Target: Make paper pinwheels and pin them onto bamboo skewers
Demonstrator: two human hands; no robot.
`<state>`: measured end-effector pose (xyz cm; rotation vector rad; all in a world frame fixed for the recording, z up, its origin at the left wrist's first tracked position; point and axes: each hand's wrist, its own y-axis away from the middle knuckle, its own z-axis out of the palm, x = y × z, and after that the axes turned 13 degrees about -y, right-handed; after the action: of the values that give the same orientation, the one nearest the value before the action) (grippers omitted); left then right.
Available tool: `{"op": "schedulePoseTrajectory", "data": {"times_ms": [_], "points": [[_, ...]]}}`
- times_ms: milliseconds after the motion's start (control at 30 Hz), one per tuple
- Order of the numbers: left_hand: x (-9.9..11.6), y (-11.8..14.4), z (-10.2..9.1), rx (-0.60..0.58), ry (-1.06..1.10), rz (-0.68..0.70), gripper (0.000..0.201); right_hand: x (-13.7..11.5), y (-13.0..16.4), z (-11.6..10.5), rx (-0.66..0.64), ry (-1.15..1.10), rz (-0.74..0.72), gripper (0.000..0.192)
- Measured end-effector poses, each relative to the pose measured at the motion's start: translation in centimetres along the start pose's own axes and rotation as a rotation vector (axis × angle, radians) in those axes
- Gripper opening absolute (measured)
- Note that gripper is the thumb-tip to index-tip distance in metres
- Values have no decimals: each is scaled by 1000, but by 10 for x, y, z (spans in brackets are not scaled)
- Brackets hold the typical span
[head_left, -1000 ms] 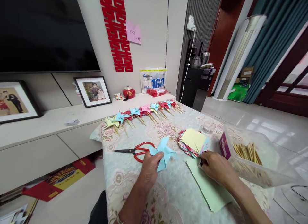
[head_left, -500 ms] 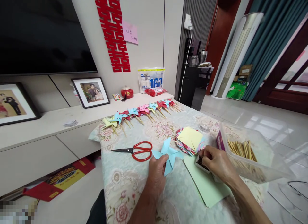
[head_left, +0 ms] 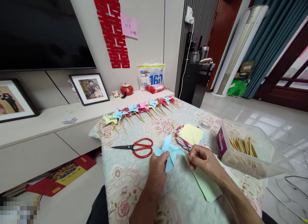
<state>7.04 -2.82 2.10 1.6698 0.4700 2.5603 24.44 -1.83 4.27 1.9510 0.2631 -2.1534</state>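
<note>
Left hand (head_left: 157, 166) pinching a light blue paper pinwheel (head_left: 169, 150) above the floral tablecloth (head_left: 125, 182), right hand (head_left: 202, 159) just beside with fingertips pressed together, red scissors (head_left: 137, 147) near the left table edge, open cloth towards the person.

right hand (head_left: 202, 159) lifted off box, nearing pinwheel (head_left: 168, 151)

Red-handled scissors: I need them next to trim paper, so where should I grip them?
Take the red-handled scissors by the red loops at their right end, coming from the right. They lie flat and closed, blades pointing left, loops nearest the left hand.
</note>
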Motion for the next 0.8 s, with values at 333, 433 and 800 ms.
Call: {"op": "schedulePoseTrajectory", "data": {"times_ms": [333, 433, 800], "points": [[-4, 0, 1, 33, 55, 2, 27, 7, -6, 8, -37, -258, 74, 18], [-3, 0, 3, 51, 49, 18, 27, 6, -6, 7, -54, -347, 96, 23], [-10, -3, 1, 43, -73, 107, 22, 4, -1, 18, -77, -472, 137, 31]]}}
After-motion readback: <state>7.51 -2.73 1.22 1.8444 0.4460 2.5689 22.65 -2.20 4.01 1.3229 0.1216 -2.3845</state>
